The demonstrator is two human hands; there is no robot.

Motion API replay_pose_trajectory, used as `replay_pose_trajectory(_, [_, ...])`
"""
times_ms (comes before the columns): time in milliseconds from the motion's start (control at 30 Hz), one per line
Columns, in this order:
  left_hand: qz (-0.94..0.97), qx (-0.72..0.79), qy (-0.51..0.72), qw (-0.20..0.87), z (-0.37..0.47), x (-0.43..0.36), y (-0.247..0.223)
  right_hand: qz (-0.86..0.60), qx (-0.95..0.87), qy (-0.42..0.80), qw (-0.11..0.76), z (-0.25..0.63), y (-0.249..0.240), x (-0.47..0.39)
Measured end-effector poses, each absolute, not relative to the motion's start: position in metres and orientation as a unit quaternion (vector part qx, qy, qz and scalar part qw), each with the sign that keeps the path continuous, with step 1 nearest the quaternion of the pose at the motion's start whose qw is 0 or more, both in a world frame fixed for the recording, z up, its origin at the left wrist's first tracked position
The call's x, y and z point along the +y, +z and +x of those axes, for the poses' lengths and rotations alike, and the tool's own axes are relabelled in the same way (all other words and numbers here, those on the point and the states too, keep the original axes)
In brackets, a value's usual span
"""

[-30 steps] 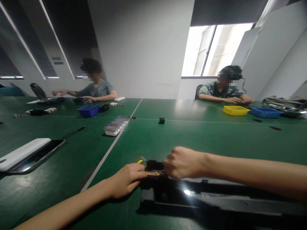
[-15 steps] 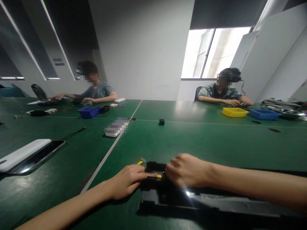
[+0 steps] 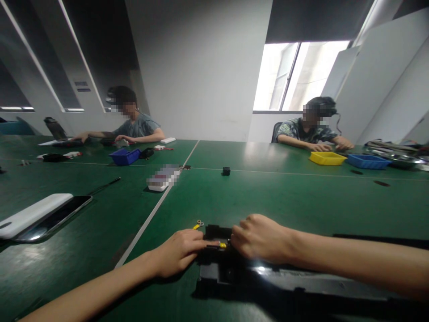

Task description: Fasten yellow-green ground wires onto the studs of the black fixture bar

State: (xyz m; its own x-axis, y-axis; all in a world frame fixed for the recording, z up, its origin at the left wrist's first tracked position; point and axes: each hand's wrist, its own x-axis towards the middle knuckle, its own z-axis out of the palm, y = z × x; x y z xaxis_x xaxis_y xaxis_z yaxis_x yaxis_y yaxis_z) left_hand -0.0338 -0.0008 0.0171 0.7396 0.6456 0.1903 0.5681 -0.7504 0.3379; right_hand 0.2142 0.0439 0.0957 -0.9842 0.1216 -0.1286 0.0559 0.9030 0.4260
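Note:
My left hand [image 3: 177,253] reaches into the end of a long black plastic housing [image 3: 214,281]. Its fingers are pressed together, with the index finger stretched forward, and they hold a small yellow-sleeved wire terminal [image 3: 222,245] by its end. Beyond that hand, two ring ends with a yellow sleeve [image 3: 198,224] stick out over the table beside the housing. My right hand [image 3: 261,238] is closed in a fist over the same end of the housing, just right of the yellow terminal. Whatever its fingertips grip is hidden behind the knuckles.
A small black cube [image 3: 226,171] stands mid-table. To the left lie a pale device [image 3: 164,178], a phone [image 3: 55,219] and a white case [image 3: 35,213]. A blue bin [image 3: 124,157], a yellow tray [image 3: 327,158] and a blue tray [image 3: 368,161] stand near two seated people.
My hands keep the same place and grip at the housing. At the back right, the other person's hands have moved slightly. The view has shifted a little.

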Motion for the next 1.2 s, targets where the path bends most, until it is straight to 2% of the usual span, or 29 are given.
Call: replay_pose_trajectory(1200, [0.921, 0.329, 0.152, 0.143, -0.0328, -0.0009, 0.0196, 0.101, 0.961, 0.204, 0.155, 0.2049, 0.1004, 0.0347])
